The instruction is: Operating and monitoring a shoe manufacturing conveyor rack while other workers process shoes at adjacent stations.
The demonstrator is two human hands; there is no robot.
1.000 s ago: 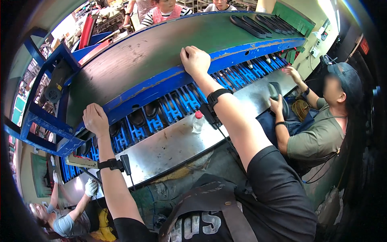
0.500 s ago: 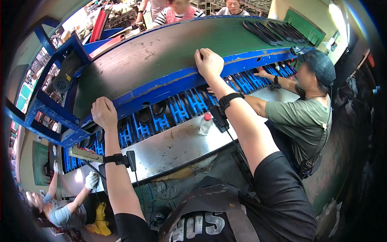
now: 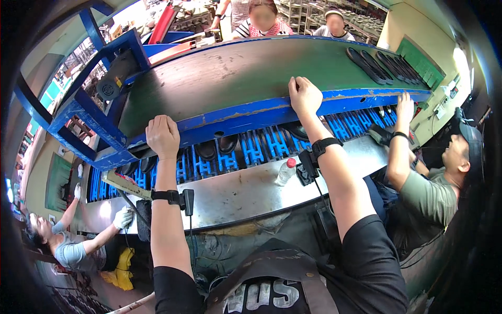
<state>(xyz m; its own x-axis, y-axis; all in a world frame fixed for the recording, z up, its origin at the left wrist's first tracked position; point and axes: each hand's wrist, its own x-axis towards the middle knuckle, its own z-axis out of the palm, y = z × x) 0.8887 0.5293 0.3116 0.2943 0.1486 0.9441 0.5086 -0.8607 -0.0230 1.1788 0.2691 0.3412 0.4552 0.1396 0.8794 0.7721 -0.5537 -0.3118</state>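
My left hand (image 3: pixel 163 137) is closed, its curled fingers at the near blue edge rail (image 3: pixel 235 116) of a green-topped conveyor (image 3: pixel 209 73). Farther right along the same rail, my right hand (image 3: pixel 306 97) is closed in the same way. Both look to rest on or grip the edge; the fingertips are partly hidden. Below the rail run blue metal racks (image 3: pixel 252 149) with dark shoes (image 3: pixel 228 144) among them. A clear bottle with a red cap (image 3: pixel 286 172) stands on the metal ledge (image 3: pixel 230 196) under my right forearm.
Several black soles (image 3: pixel 368 65) lie at the belt's far right. A co-worker in green (image 3: pixel 436 191) sits right, one hand at the conveyor's end. Another co-worker, wearing white gloves (image 3: pixel 123 217), is lower left. A blue frame with a motor (image 3: pixel 109 88) stands left; people are across the belt.
The view has shifted, while my hands stay at the rail. The co-worker on the right has drawn back from the racks and raised a hand to the rail. A dark shoe shows beside my right wrist.
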